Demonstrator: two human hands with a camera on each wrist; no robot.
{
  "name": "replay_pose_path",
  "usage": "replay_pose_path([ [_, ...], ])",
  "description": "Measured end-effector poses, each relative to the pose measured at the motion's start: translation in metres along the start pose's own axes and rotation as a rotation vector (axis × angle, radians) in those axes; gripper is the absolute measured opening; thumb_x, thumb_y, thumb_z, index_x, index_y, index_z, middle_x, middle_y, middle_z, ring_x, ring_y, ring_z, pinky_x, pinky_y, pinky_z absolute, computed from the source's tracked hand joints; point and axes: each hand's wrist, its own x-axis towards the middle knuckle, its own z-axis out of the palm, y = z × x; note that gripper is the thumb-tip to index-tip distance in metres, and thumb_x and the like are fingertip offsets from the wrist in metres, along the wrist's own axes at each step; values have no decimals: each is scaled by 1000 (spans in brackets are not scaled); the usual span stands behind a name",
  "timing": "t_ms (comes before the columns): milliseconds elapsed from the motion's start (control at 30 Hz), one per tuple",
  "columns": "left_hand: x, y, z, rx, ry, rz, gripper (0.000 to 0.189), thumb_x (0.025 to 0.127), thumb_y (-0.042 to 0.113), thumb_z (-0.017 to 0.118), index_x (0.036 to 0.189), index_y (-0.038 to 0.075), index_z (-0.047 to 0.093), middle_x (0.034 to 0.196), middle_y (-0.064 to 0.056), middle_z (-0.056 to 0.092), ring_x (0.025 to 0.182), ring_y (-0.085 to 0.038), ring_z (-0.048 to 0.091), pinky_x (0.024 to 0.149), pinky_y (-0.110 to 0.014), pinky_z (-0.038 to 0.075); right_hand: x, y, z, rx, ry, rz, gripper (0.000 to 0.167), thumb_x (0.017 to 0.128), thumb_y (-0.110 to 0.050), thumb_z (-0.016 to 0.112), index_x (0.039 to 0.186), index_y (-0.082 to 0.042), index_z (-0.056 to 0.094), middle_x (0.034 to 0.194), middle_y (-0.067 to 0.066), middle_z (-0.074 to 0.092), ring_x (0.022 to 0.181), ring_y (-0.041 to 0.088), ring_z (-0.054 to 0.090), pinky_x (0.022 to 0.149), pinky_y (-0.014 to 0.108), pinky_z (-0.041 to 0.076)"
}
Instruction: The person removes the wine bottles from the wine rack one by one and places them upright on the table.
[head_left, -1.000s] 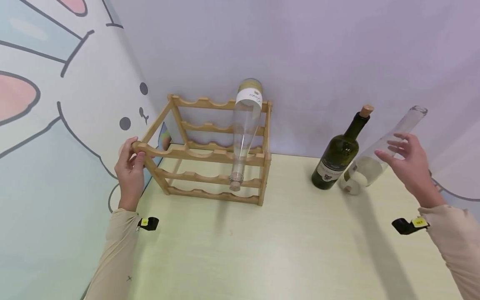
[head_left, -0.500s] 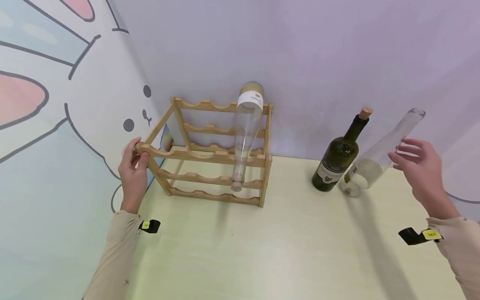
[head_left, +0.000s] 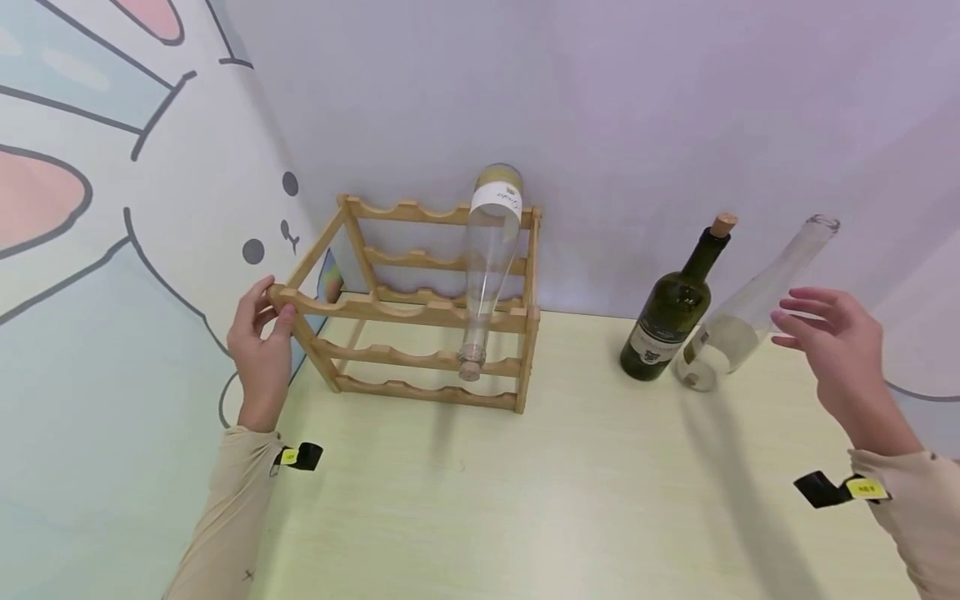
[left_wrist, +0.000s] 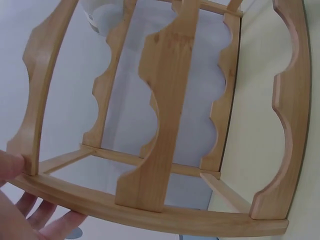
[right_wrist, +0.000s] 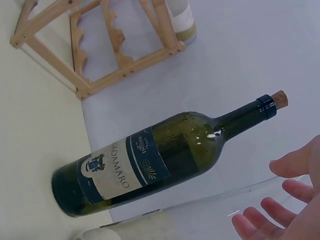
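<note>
My left hand [head_left: 258,354] grips the top front left corner of a wooden wine rack [head_left: 397,312], thumb in front and fingers behind. A clear glass bottle [head_left: 490,250] with a cork lies in the rack's top tier near its right end, neck toward me. My right hand [head_left: 843,354] hovers just right of an uncorked clear bottle [head_left: 731,332], its fingers loosely bent and holding nothing. That bottle stands behind and right of a dark green wine bottle [head_left: 670,304] with a cork. In the right wrist view the fingers [right_wrist: 272,212] overlap the clear bottle; contact cannot be told.
The pale tabletop [head_left: 480,500] runs up to a plain lilac wall [head_left: 637,108] behind the rack and bottles. Along the left stands a wall panel [head_left: 172,217] with a cartoon print, close to the rack's left side.
My right hand has shifted right and slightly down, from in front of the clear bottle to beside it. The left hand keeps its hold on the rack, and the bottles stay in place.
</note>
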Motion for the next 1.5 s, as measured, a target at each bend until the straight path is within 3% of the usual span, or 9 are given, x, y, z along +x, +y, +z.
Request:
replay_pose_path([
  [200,-2,6,-1,34,40,-46,43,87,2,65,127,19,59,118,-5,60,103,-14,56,74,-13,50,-10,-1,11,70,-47,-16,28,84,6,66,110,-3,60,98,2,67,81,9,68,60,24,56],
  [500,-12,25,-3,58,55,2,41,84,4,70,124,12,62,120,0,55,112,-15,52,87,-28,51,-27,-8,35,119,-175,-101,24,86,10,59,110,4,59,98,9,67,84,16,69,65,27,56],
  [733,-14,37,-2,20,66,51,39,82,-2,70,119,7,64,119,0,57,115,-13,49,88,-27,48,-37,-11,54,110,-264,-171,24,87,16,55,110,10,55,99,12,66,86,19,68,67,27,56],
  [1033,-19,56,5,-94,-40,113,39,79,-13,66,117,-5,61,115,-10,58,110,-20,51,91,-34,49,-44,-9,70,57,-323,-186,24,87,14,56,111,15,51,100,14,63,88,19,66,68,28,56],
  [1233,-25,69,10,-122,-106,152,40,78,-15,66,116,-3,62,113,-7,56,110,-17,52,91,-34,50,-43,-11,80,2,-354,-191,26,88,11,57,113,14,51,102,16,64,89,19,65,68,25,56],
  [1500,-33,84,20,-203,-198,235,40,77,-19,66,115,-9,59,115,-18,57,109,-19,56,90,-32,50,-42,-12,96,-102,-424,-227,26,89,6,58,114,13,52,105,11,65,88,17,66,69,24,55],
])
